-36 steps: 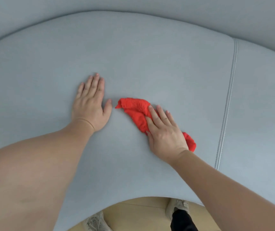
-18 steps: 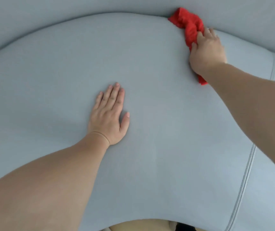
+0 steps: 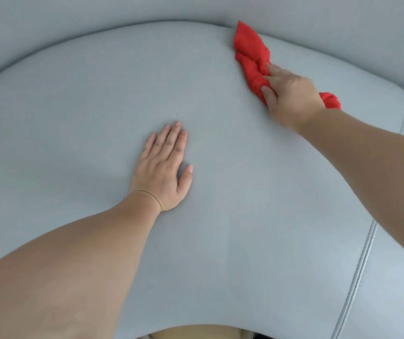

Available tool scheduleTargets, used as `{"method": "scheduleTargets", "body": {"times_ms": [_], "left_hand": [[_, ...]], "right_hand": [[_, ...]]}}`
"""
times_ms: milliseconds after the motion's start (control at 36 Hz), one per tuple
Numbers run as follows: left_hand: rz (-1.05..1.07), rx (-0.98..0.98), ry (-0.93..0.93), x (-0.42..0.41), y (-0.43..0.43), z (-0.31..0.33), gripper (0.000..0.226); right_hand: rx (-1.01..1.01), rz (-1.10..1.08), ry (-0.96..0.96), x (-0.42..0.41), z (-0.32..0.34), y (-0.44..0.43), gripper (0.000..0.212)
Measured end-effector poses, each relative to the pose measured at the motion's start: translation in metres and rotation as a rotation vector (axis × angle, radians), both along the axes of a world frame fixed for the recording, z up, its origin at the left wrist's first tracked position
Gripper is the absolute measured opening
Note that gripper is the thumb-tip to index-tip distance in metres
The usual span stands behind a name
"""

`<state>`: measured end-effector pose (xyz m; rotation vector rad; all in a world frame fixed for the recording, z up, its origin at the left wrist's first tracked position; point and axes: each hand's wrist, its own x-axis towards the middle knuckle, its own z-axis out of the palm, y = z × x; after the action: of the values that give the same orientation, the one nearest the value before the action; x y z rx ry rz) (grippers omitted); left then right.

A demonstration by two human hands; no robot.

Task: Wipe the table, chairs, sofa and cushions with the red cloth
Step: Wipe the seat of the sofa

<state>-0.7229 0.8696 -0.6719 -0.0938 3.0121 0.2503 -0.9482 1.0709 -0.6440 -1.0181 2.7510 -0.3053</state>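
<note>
since half a second ago my right grip [image 3: 291,99] has slid a little back toward me, the cloth [image 3: 251,55] tip still at the crease under the backrest [image 3: 98,15]. it clenches the bunched cloth, arm stretched out. left grip [image 3: 164,170] stays released, flat on the grey sofa [image 3: 245,204] seat. a seam [image 3: 360,270] runs at right; tan floor [image 3: 196,332] below.

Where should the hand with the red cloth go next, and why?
Probably pull the red cloth back toward the front edge of the sofa seat. The right hand holds it at the seat's far back, its tip at the backrest, so no seat lies further ahead. The left hand rests flat mid-seat.
</note>
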Motion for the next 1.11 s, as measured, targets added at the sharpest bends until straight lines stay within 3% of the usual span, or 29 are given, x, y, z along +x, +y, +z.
{"method": "scheduleTargets", "body": {"times_ms": [194, 306, 472, 639, 972, 1028, 1111], "left_hand": [[0.005, -0.016, -0.007, -0.005, 0.003, 0.005, 0.072], [0.016, 0.006, -0.039, 0.003, 0.000, 0.014, 0.069], [0.221, -0.048, -0.074, 0.084, -0.065, 0.024, 0.066], [0.187, -0.028, -0.051, 0.099, -0.083, 0.014, 0.071], [0.154, 0.044, -0.020, 0.104, -0.083, 0.013, 0.070], [0.153, 0.046, -0.011, 0.103, -0.084, 0.012, 0.069], [0.150, 0.056, 0.016, 0.102, -0.085, 0.010, 0.068]], "right_hand": [[-0.076, 0.079, -0.085, 0.088, -0.003, -0.006, 0.037], [-0.033, 0.046, -0.109, 0.092, 0.005, -0.004, 0.039], [-0.009, -0.036, -0.084, 0.109, 0.009, -0.017, 0.037], [-0.038, -0.014, -0.063, 0.167, 0.006, -0.024, 0.036], [-0.124, 0.028, -0.114, 0.365, 0.012, -0.020, 0.026], [-0.139, 0.025, -0.085, 0.375, 0.009, -0.018, 0.020], [-0.108, 0.047, -0.047, 0.372, 0.007, -0.017, 0.030]]}}
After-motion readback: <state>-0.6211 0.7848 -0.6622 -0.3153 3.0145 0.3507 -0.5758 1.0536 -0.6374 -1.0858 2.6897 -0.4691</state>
